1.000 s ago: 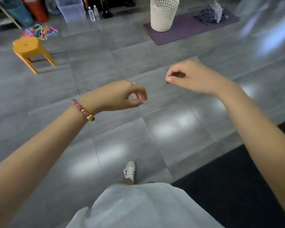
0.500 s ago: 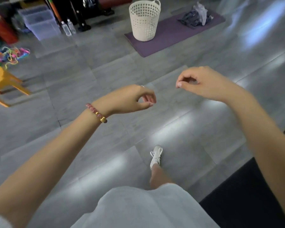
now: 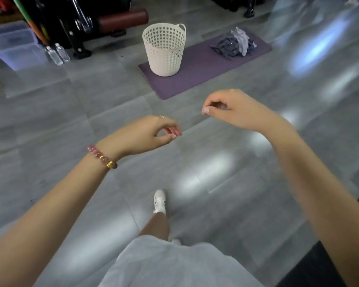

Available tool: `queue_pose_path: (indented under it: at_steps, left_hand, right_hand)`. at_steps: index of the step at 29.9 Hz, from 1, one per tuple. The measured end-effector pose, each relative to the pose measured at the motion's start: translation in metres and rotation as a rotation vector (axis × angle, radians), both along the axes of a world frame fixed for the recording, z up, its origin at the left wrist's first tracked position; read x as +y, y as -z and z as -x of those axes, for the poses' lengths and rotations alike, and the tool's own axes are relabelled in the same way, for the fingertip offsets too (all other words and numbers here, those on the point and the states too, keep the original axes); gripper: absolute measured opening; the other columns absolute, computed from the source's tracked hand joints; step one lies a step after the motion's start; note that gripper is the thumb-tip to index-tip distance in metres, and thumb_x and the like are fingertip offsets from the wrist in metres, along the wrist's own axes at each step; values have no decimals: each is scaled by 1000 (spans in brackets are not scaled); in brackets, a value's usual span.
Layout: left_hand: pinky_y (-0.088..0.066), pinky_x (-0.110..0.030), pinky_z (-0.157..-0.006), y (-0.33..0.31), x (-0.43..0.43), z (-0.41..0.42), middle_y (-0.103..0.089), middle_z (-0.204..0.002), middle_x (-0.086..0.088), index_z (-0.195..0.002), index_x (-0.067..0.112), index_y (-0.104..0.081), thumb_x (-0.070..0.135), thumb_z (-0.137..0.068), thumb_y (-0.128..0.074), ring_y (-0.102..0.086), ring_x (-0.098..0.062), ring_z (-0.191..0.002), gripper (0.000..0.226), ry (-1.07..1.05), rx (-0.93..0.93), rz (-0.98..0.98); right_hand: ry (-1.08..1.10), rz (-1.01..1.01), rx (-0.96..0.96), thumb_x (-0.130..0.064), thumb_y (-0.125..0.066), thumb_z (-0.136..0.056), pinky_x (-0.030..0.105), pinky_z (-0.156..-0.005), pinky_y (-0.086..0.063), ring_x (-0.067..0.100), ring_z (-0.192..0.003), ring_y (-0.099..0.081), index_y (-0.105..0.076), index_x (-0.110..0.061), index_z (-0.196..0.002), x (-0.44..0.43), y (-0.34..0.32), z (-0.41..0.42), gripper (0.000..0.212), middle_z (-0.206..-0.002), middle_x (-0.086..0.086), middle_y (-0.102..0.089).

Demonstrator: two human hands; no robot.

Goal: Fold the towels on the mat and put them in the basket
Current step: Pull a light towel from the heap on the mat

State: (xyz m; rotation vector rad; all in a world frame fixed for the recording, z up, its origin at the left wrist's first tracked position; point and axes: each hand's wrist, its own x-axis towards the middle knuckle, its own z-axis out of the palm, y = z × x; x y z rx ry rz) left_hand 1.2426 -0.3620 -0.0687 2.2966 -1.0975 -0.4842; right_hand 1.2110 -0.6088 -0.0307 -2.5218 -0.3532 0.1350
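A white perforated basket point(image 3: 164, 52) stands upright on the left end of a purple mat point(image 3: 195, 73) on the grey tiled floor ahead. A crumpled pile of grey and pale towels point(image 3: 232, 45) lies on the mat's right end, apart from the basket. My left hand point(image 3: 145, 133), with a pink bead bracelet on the wrist, hangs in the air with loosely curled fingers and holds nothing. My right hand point(image 3: 234, 109) is also raised, fingers loosely curled, holding nothing. Both hands are well short of the mat.
A clear plastic box point(image 3: 13, 44) and two water bottles point(image 3: 57, 53) sit at the far left beside black equipment point(image 3: 79, 23) and a dark red roll point(image 3: 122, 17). My white shoe point(image 3: 159, 201) steps forward. A dark mat point(image 3: 319, 270) lies at the bottom right.
I have walked toward the mat, so the basket and towels now look nearer and more central. The yellow stool has left the view. Both hands keep the same loose pose.
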Motion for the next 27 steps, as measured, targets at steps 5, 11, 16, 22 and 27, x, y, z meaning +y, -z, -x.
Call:
queue_pose_path:
  at_steps: [5, 11, 16, 22, 27]
  left_hand:
    - [-43, -18, -85, 9, -59, -134, -66, -105, 8, -106, 17, -66, 17, -93, -54, -59, -3, -93, 18, 32, -9, -12]
    - [-47, -29, -87, 0, -138, -279, -64, -100, 16, -103, 22, -66, 30, -91, -54, -59, 1, -92, 19, 114, -4, -26]
    - [-46, -27, -81, 0, -218, -382, -63, -100, 18, -103, 25, -65, 27, -91, -55, -58, 2, -93, 16, 184, -25, -27]
    - [-48, -33, -89, 23, -338, -502, -64, -101, 17, -103, 26, -66, 26, -92, -54, -59, 2, -94, 16, 202, 7, -21]
    - [-47, -35, -92, 26, -453, -600, -66, -103, 13, -102, 22, -68, 19, -91, -57, -61, -1, -95, 16, 122, 64, 16]
  right_hand:
    - [39, 40, -16, -16, -59, -91, 17, -74, -41, 5, -77, -57, -69, -11, -90, -50, 5, -117, 11, -89, 1, -69]
    - [186, 45, 48, -24, -58, -91, 32, -82, -46, 17, -85, -62, -68, -18, -88, -128, -3, -235, 12, -89, 2, -69]
    - [283, 41, 53, -23, -57, -92, 25, -78, -43, 15, -81, -58, -63, -26, -84, -205, -4, -322, 10, -85, -2, -66]
    - [292, 26, 84, -22, -57, -92, 14, -73, -39, 5, -74, -53, -65, -24, -84, -328, 26, -436, 11, -85, -4, -65]
    - [280, 20, 114, -24, -56, -93, 26, -79, -43, 11, -85, -57, -66, -19, -88, -445, 28, -535, 13, -87, -4, -66]
